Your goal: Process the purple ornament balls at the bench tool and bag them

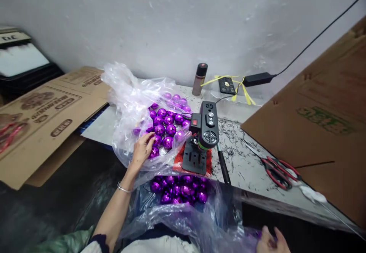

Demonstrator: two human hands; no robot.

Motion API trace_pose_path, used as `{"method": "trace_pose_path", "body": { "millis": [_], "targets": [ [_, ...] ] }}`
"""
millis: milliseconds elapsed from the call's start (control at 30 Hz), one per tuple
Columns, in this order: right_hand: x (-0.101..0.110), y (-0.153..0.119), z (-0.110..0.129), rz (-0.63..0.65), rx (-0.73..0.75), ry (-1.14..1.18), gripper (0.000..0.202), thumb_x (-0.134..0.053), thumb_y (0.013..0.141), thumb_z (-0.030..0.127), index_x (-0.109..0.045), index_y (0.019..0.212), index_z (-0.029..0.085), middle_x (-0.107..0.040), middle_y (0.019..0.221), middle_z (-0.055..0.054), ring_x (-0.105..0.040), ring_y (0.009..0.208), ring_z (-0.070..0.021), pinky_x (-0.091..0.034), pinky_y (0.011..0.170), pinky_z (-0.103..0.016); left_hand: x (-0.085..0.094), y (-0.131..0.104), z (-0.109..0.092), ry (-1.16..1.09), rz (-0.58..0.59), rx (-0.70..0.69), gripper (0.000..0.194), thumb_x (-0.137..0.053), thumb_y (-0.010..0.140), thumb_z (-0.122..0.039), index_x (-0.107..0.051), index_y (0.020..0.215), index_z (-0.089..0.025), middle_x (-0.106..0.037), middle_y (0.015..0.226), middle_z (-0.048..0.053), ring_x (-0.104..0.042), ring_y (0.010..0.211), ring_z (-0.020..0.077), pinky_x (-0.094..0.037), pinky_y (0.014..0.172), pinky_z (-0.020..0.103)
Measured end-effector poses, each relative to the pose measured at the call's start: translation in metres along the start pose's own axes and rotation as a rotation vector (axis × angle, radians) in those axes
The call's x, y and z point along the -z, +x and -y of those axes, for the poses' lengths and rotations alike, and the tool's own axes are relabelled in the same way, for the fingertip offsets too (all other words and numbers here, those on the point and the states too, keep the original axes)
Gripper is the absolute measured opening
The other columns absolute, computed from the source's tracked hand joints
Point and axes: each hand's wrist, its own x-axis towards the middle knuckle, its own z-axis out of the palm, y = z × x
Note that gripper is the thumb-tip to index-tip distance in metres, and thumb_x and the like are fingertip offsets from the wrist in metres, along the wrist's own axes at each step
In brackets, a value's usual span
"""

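Note:
Shiny purple balls [167, 142] lie in an open clear plastic bag [121, 112] on the table. My left hand [143, 146] is at the near left edge of these balls, fingers bent and pressed near one ball; whether it grips that ball is unclear. More purple balls [185, 190] fill a second clear bag [171, 216] below the table edge, by my lap. At the bottom right, my right hand [271, 241] is partly cut off by the frame, thumb and finger curled around something small and dark that I cannot make out.
A black device [209, 125] stands on a slotted plate [194, 157] right of the balls. Further right lie red-handled scissors [281, 171] and a dark-handled tool [223, 167]. A spray can [199, 79] stands behind. Cardboard boxes flank the table [237, 169], left [37, 123] and right [320, 112].

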Motion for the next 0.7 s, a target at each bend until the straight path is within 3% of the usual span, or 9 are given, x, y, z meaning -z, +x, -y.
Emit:
{"method": "trace_pose_path", "body": {
  "millis": [33, 133, 233, 333, 433, 567, 700],
  "targets": [
    [-0.012, 0.009, 0.017, -0.068, 0.016, -0.06, 0.034, -0.07, 0.092, 0.052, -0.079, 0.115, 0.028, -0.058, 0.071, -0.001, -0.053, 0.046, -0.0222, -0.04, 0.035, -0.037, 0.001, 0.002, 0.002, -0.002, -0.008, -0.006, 0.031, -0.063, 0.099, -0.04, -0.08, 0.116, -0.021, -0.084, 0.117, 0.012, -0.08, 0.105, 0.0289, -0.063, 0.099, 0.043],
    [-0.044, 0.032, 0.078, -0.003, 0.179, -0.011, 0.045, -0.072, 0.096, 0.038, -0.071, 0.141, 0.034, -0.076, 0.099, -0.01, -0.072, 0.064, -0.0257, -0.061, 0.052, -0.043, 0.005, 0.009, 0.009, -0.007, -0.026, -0.031, 0.032, -0.061, 0.1, -0.039, -0.08, 0.117, -0.02, -0.083, 0.122, 0.013, -0.08, 0.11, 0.0306, -0.063, 0.102, 0.046],
    [-0.07, 0.048, 0.134, 0.042, 0.446, 0.064, 0.052, -0.077, 0.095, 0.024, -0.067, 0.146, 0.025, -0.079, 0.106, -0.01, -0.078, 0.077, -0.0233, -0.067, 0.067, -0.038, 0.005, 0.017, 0.014, -0.002, -0.005, -0.071, 0.031, -0.061, 0.101, -0.037, -0.079, 0.119, -0.02, -0.082, 0.123, 0.014, -0.079, 0.114, 0.0317, -0.063, 0.105, 0.048],
    [-0.091, 0.059, 0.17, 0.057, 0.58, 0.134, 0.053, -0.08, 0.094, 0.025, -0.065, 0.144, 0.021, -0.079, 0.105, -0.01, -0.079, 0.083, -0.0237, -0.069, 0.072, -0.037, -0.003, 0.027, 0.017, 0.042, 0.064, -0.142, 0.031, -0.065, 0.1, -0.037, -0.077, 0.125, -0.022, -0.081, 0.128, 0.014, -0.076, 0.123, 0.0331, -0.059, 0.111, 0.05],
    [-0.104, 0.065, 0.191, 0.063, 0.54, 0.23, 0.049, -0.078, 0.096, 0.032, -0.064, 0.142, 0.021, -0.077, 0.104, -0.009, -0.076, 0.075, -0.0212, -0.068, 0.067, -0.036, -0.018, 0.041, 0.016, 0.171, 0.146, -0.156, 0.041, -0.074, 0.097, -0.044, -0.074, 0.131, -0.02, -0.079, 0.129, 0.018, -0.074, 0.124, 0.0373, -0.057, 0.111, 0.053],
    [-0.106, 0.067, 0.205, 0.078, 0.529, 0.309, 0.049, -0.073, 0.1, 0.033, -0.062, 0.147, 0.023, -0.074, 0.111, -0.011, -0.076, 0.074, -0.0201, -0.068, 0.061, -0.034, -0.038, 0.059, 0.012, 0.345, 0.267, -0.049, 0.048, -0.073, 0.099, -0.05, -0.071, 0.132, -0.015, -0.08, 0.112, 0.021, -0.078, 0.108, 0.0396, -0.059, 0.1, 0.05],
    [-0.097, 0.061, 0.207, 0.074, 0.551, 0.246, 0.051, -0.07, 0.101, 0.029, -0.062, 0.151, 0.021, -0.075, 0.11, -0.011, -0.074, 0.071, -0.0183, -0.066, 0.06, -0.032, -0.046, 0.07, 0.015, 0.2, 0.312, -0.028, 0.045, -0.077, 0.094, -0.046, -0.073, 0.129, -0.018, -0.081, 0.11, 0.018, -0.079, 0.104, 0.0376, -0.061, 0.097, 0.047]
  ]
}}
